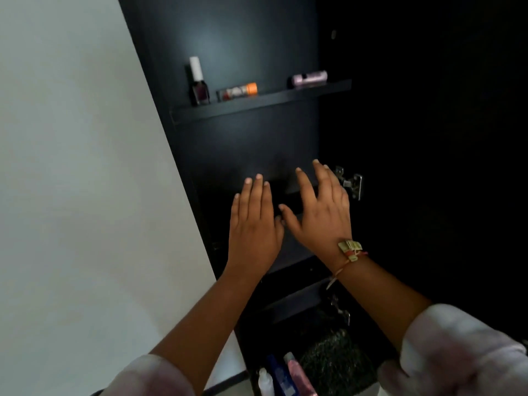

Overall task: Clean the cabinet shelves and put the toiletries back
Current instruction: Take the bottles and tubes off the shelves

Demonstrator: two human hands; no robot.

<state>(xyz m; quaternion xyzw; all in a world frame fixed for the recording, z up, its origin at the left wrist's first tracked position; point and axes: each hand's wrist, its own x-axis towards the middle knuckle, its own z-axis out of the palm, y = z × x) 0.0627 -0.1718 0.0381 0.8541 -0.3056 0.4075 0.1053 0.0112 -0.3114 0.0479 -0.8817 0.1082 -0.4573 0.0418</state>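
A black cabinet stands open against a white wall. Its upper shelf [285, 97] carries a dark nail polish bottle [198, 87] with a white cap, a small tube with an orange cap [238, 91] lying flat, and a pale purple tube [308, 79] lying at the right. Both my hands are raised in front of the middle shelf [300, 188]. My left hand [253, 224] has straight fingers and holds nothing. My right hand [320, 212] has spread fingers and holds nothing; a thread band is on its wrist.
Metal hinges [353, 181] sit on the cabinet's right side by my right hand, with another hinge [340, 310] lower down. Several toiletry bottles [281, 375] stand at the bottom on a dark speckled counter [337, 361]. The white wall [85, 195] fills the left.
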